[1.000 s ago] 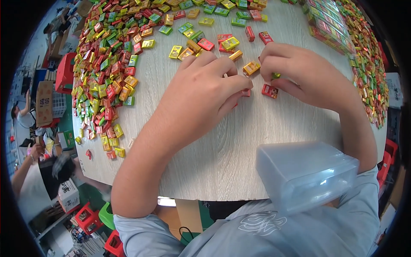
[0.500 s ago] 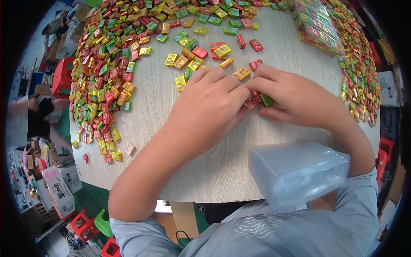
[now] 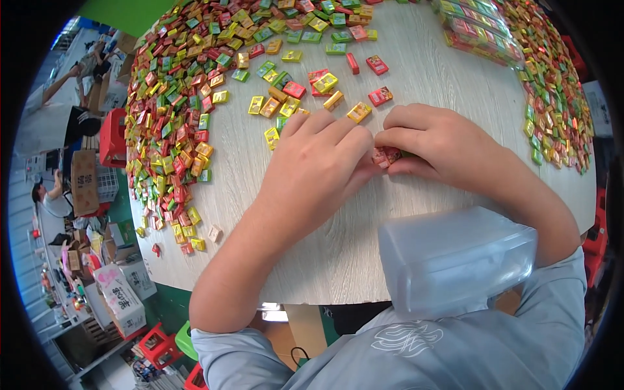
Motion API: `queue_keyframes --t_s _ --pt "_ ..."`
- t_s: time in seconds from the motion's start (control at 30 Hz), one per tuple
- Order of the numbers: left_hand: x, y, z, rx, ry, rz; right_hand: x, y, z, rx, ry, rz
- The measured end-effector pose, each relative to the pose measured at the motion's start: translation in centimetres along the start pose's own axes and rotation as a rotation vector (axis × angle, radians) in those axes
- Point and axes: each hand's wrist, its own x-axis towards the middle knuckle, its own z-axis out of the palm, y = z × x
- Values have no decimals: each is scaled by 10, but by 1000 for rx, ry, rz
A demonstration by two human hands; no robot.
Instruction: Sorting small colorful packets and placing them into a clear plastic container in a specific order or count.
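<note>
Small red boxes point(image 3: 385, 156) sit between my two hands, low over the wooden table. My left hand point(image 3: 318, 153) presses against their left side with its thumb and bent fingers. From the right, my right hand point(image 3: 432, 140) pinches the same boxes, fingers curled above and thumb below. My fingers partly cover the boxes, so their number is unclear. Just beyond my hands lie loose boxes, among them an orange-yellow one point(image 3: 359, 112) and a red one point(image 3: 380, 96). Several more yellow, green and red boxes lie beside my left knuckles.
A clear plastic container point(image 3: 455, 260) rests at the table's near edge, beside my right forearm. Heaps of small coloured boxes point(image 3: 175, 97) cover the left and far sides; another heap point(image 3: 552, 104) lies right. Clear packs of boxes point(image 3: 481, 32) stand far right. Red stools point(image 3: 159, 344) surround the table point(image 3: 312, 260).
My hands have closed in tighter around the red boxes. A green box that showed by my right fingers is now out of sight. The whole view has turned slightly.
</note>
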Motion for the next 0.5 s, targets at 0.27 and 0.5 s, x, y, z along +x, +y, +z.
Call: queue_keyframes --t_s 0.27,0.5 --pt "5 1 -7 108 52 -72 -1 -3 -1 -84 38 -23" --pt "0 1 -8 301 -88 -17 -8 9 -12 -125 50 179"
